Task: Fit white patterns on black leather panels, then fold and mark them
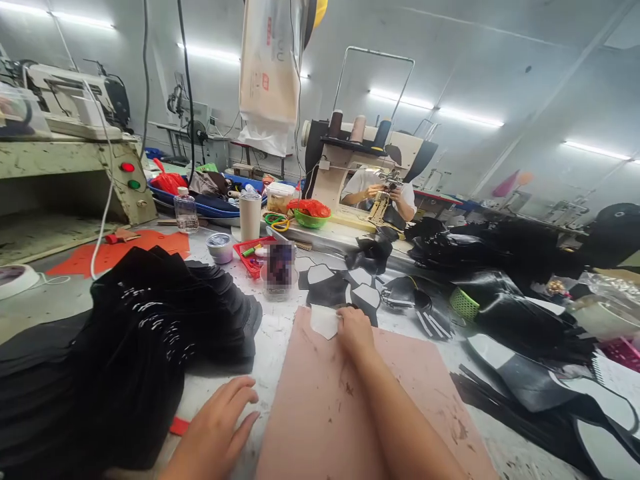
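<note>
My right hand reaches over the far part of a pink board. Its fingers grip the right edge of a small white piece with a pointed lower end, which lies at the board's far edge. What the fingertips do beneath is partly hidden. Nearer to me, my left hand is open and holds nothing, its thumb and fingers apart. It hovers or rests between the board and a big stack of black cut pieces on the left. Just beyond the board lie black pieces with white patches.
A red basket, a lidded tub, a tumbler and a clear bottle stand behind. More black pieces cover the right side. Beyond is a sewing machine, with a person working behind it.
</note>
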A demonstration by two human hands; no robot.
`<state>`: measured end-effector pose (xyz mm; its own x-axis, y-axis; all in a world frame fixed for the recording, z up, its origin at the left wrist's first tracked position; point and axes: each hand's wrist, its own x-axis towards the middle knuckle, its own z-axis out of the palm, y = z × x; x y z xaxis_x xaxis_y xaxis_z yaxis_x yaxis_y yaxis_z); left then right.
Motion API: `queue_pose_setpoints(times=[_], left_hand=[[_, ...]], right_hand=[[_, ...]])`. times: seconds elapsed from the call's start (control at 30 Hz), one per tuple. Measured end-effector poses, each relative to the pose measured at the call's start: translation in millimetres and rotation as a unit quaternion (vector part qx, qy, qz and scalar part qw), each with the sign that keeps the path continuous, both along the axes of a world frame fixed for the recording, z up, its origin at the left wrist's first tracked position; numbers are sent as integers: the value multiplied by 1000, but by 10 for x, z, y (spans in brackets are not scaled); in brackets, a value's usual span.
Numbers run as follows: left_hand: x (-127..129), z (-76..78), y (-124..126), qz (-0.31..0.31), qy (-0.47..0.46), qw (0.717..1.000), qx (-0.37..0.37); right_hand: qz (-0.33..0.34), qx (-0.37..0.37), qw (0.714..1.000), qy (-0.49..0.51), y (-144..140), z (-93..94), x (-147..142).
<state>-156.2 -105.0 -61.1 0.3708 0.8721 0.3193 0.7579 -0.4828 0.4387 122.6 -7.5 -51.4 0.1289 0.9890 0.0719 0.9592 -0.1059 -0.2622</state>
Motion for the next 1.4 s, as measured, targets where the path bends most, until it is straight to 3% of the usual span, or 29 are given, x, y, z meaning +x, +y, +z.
queue_pose_setpoints(times=[0.2, 0.33, 0.5, 0.7, 0.9, 1.13, 1.27, 1.4], left_hand=[[567, 273, 342, -78, -49, 989, -113], [826, 341, 514, -43, -91, 973, -208], [920, 281, 671, 27, -119, 964, -238], [881, 170, 867, 116, -142, 954, -239], [826, 220, 957, 153, -199, 924, -290], [787, 394, 760, 74, -361, 838, -402], [752, 447, 595, 43, -391, 816, -425], [899, 534, 456, -11, -380, 799, -465]], right_hand=[[11, -87, 993, 74, 343, 30, 87], [-14, -115, 987, 110, 502, 45, 57], [11, -142, 974, 175, 493, 154, 137], [65, -79, 975, 199, 134, 144, 74], [204, 2, 963, 177, -263, 17, -156], [295, 141, 938, 114, -551, -17, -124], [325, 263, 908, 32, -889, 146, -43], [297, 261, 918, 9, -1244, 345, 60]])
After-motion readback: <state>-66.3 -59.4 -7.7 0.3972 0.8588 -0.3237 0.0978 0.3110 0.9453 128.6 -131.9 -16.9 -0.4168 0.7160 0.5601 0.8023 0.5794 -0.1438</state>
